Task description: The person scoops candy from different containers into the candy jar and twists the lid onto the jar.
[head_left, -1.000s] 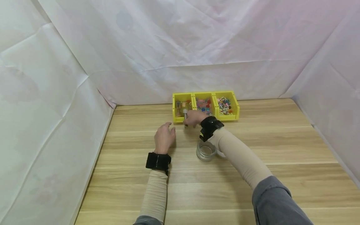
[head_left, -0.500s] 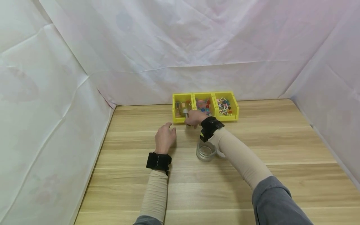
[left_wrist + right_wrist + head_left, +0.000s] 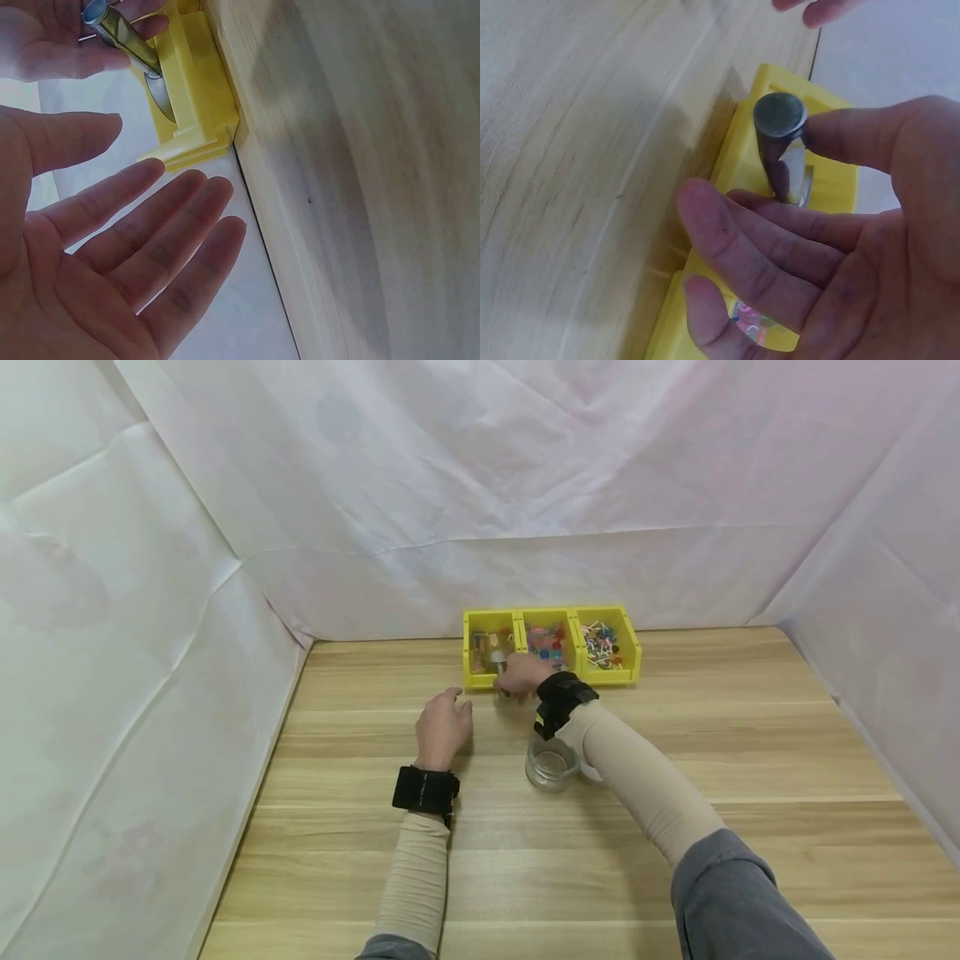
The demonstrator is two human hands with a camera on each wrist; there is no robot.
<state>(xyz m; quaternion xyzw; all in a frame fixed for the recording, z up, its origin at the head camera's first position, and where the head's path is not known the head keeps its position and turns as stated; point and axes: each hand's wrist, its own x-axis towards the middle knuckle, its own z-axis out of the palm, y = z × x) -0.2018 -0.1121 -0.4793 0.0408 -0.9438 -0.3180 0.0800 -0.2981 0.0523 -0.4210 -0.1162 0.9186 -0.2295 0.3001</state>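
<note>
My right hand (image 3: 522,675) pinches the round metal handle of a spoon (image 3: 780,116) at the front of the left yellow bin (image 3: 480,682). The spoon's bowl (image 3: 159,97) reaches down inside that bin, partly hidden behind its front wall. Small coloured pieces (image 3: 480,643) lie in the bin around it, too small to tell their kind. Just left of and nearer than the bin, my left hand (image 3: 441,727) hovers with fingers loosely extended, holding nothing; the left wrist view shows its bare palm (image 3: 97,300).
A middle bin (image 3: 573,675) holds coloured beads, and a right bin (image 3: 611,677) holds small mixed sticks and beads. Below my right wrist stands a glass jar (image 3: 551,768), beside a whitish round thing (image 3: 591,772) partly hidden by the sleeve. White cloth (image 3: 480,577) hangs behind.
The spoon in my right hand has tilted slightly within the left bin. Both hands otherwise stay nearly in place; the head view has shifted a little.
</note>
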